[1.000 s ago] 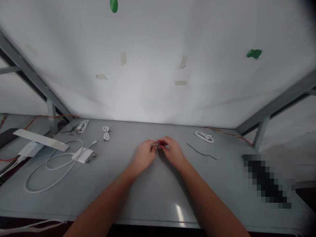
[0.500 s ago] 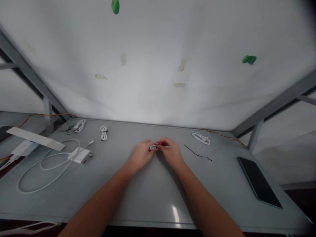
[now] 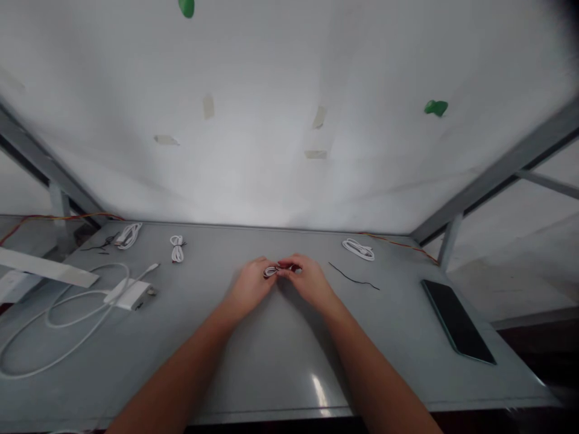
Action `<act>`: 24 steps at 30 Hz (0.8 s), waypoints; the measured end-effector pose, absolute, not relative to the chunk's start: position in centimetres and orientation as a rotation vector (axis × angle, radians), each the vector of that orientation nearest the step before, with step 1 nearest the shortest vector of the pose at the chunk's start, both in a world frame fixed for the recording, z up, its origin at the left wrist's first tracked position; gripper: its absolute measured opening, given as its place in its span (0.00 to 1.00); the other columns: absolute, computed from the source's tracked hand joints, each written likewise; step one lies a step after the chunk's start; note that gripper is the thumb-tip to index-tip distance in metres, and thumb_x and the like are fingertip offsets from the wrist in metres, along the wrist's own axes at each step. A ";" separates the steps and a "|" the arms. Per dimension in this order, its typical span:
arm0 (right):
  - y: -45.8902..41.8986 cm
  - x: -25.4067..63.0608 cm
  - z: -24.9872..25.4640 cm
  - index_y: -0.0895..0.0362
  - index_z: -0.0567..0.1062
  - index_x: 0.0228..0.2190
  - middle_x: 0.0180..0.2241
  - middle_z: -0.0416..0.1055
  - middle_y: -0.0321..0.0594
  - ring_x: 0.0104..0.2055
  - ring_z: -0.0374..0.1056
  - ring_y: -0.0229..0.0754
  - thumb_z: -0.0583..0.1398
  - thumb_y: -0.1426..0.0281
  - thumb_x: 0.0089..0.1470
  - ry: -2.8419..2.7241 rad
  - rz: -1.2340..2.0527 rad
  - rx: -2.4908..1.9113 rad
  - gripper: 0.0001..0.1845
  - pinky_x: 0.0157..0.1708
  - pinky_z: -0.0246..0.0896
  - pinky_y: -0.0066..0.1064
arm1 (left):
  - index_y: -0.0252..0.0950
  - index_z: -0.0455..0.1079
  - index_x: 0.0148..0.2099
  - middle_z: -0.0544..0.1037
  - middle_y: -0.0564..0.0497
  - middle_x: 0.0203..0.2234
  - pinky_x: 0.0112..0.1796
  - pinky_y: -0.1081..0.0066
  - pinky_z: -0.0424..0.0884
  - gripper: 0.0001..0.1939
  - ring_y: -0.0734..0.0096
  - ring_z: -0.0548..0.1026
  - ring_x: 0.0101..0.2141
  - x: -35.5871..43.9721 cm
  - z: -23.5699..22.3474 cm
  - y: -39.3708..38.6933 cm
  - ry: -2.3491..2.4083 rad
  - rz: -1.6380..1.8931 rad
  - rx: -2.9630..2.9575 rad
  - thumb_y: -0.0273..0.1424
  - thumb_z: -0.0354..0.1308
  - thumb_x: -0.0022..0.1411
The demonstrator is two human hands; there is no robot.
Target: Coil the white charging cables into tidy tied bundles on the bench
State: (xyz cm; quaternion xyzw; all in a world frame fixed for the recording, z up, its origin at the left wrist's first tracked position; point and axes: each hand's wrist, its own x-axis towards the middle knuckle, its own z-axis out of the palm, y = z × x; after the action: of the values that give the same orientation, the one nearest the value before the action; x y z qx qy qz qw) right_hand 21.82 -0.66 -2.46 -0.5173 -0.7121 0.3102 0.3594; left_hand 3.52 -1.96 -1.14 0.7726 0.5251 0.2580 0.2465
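Both forearms stretched forward from the lower edge of the view, bare, converging toward the middle of the grey bench (image 3: 280,355). Left hand (image 3: 248,286) lying knuckles up, fingers curled inward, fingertips pinched on the left end of a small coiled white cable (image 3: 271,271). Right hand (image 3: 309,280) mirrored opposite, wrist angled in from the right, thumb and forefinger closed on the right end of the same bundle, with a bit of red showing at the pinch. Fingertips of the two hands nearly touching, neither hand spread, the bundle caught between them just above or on the bench surface, too small to tell which. Coiled cable sitting at the centre of the bench, well back from the near edge. To the right, near the right hand but apart from it, a thin black tie (image 3: 354,279) lying loose and wavy on the bench. Beyond that, toward the back edge, a bundled white cable (image 3: 359,248). Further right, near the bench's right edge, a dark phone (image 3: 456,321) lying flat, face up. To the left at the back, a small tied white cable (image 3: 177,248), and further left another white bundle (image 3: 128,235) beside some dark ties. At the left front, a white adapter (image 3: 128,294) with a long white cord (image 3: 54,328) looping loosely across the bench. Behind the bench, a white backdrop (image 3: 289,108) with scraps of tape and two green marks.
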 end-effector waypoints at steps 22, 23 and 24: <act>-1.9 19.9 -1.7 0.55 0.82 0.33 0.35 0.79 0.42 0.41 0.72 0.45 0.60 0.81 0.57 -1.894 0.520 -1.440 0.12 0.44 0.65 0.35 | 0.37 0.79 0.50 0.80 0.45 0.43 0.42 0.69 0.70 0.13 0.65 0.79 0.40 5.4 -1.0 -3.8 1.753 0.480 2.180 0.28 0.51 0.76; -2.1 19.7 -1.7 0.55 0.81 0.34 0.36 0.78 0.43 0.42 0.71 0.45 0.59 0.81 0.58 -1.906 0.462 -1.452 0.13 0.44 0.65 0.35 | 0.37 0.79 0.51 0.80 0.45 0.43 0.42 0.69 0.70 0.14 0.65 0.79 0.40 5.5 -0.8 -4.0 1.755 0.462 2.195 0.28 0.50 0.76; -2.2 19.5 -1.7 0.55 0.81 0.34 0.36 0.78 0.43 0.43 0.71 0.46 0.58 0.81 0.59 -1.910 0.409 -1.466 0.13 0.45 0.64 0.35 | 0.37 0.78 0.52 0.79 0.45 0.43 0.41 0.69 0.70 0.15 0.66 0.79 0.39 5.6 -0.7 -4.1 1.760 0.441 2.209 0.27 0.49 0.76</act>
State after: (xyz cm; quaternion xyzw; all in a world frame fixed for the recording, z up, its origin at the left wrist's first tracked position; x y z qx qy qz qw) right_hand 19.47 -2.21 -1.74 -0.5639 -0.7348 0.1573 0.3425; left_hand 5.56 -4.09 -0.66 0.7650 0.6096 0.1528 0.1411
